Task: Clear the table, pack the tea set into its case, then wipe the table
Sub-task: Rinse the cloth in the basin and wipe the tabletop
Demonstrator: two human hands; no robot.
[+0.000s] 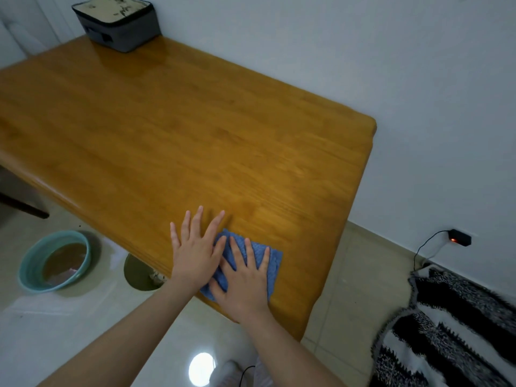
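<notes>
Wooden table point(167, 121), grey tea set case point(117, 23) closed at far corner. Blue cloth point(272, 261) near front edge, pressed under right hand point(243, 275), fingers spread flat; left hand point(195, 252) likewise splayed, overlapping it. Could slide off edge if pushed outward, toward floor basin point(26, 275) of brown water.

The honey-coloured rectangular wooden table point(195, 121) has a smooth, glossy varnish with visible grain; the folded blue cloth point(275, 261) on it shows a ribbed, matt weave. The square grey fabric case point(125, 34) looks matt, the round teal basin point(28, 268) smooth plastic, the pale floor tiles point(69, 325) shiny, and the black-and-white striped rug point(446, 331) shaggy.
</notes>
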